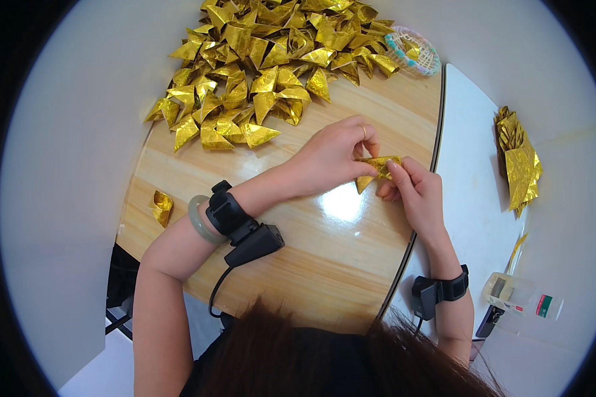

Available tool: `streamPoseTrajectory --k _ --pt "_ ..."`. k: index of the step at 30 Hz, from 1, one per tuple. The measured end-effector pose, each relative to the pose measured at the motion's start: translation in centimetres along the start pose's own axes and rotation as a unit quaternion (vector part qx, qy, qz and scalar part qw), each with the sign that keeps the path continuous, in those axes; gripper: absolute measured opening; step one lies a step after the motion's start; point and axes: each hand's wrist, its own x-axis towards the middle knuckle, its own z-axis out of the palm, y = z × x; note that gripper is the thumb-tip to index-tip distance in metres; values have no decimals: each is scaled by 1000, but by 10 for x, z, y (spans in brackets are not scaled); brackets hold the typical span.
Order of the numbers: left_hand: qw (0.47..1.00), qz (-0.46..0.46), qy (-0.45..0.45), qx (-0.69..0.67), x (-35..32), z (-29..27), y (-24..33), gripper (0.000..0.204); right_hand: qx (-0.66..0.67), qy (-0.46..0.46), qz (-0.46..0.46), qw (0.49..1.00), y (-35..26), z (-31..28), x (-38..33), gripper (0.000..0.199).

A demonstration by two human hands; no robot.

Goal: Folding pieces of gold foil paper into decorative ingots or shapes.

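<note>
Between my two hands is a piece of gold foil paper (379,165), partly folded, with one pointed corner hanging down at its left. My left hand (334,155), a ring on one finger, pinches its left end with thumb and fingers. The right end is pinched by my right hand (414,188), its thumb lying over the foil and the other fingers curled beneath. Both hands hold it just above the wooden table (298,245). Farther off, a big heap of folded gold foil pieces (265,66) spreads over the far left of the table.
A small woven basket (414,51) lies tilted beside the heap. One folded gold piece (160,208) sits alone at the left. On the white surface (467,145) at right are a stack of gold sheets (520,165) and a clear plastic bottle (520,296). White walls flank both sides.
</note>
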Motion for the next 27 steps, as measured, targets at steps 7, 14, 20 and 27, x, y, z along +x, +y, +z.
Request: streamPoseTrajectory --k 7,14,20,27 --pt "996 -72 -36 -39 2 -2 5 23 -131 64 -85 986 1 6 -2 20" --pt "966 -113 -63 -222 3 -4 -5 12 -88 77 -99 988 -3 5 -5 34" --pt "950 -125 -77 -275 3 -4 -7 13 17 69 -57 996 -9 3 -7 32" --pt "889 -212 -61 -402 4 -12 0 14 347 -14 37 937 -4 2 1 38"
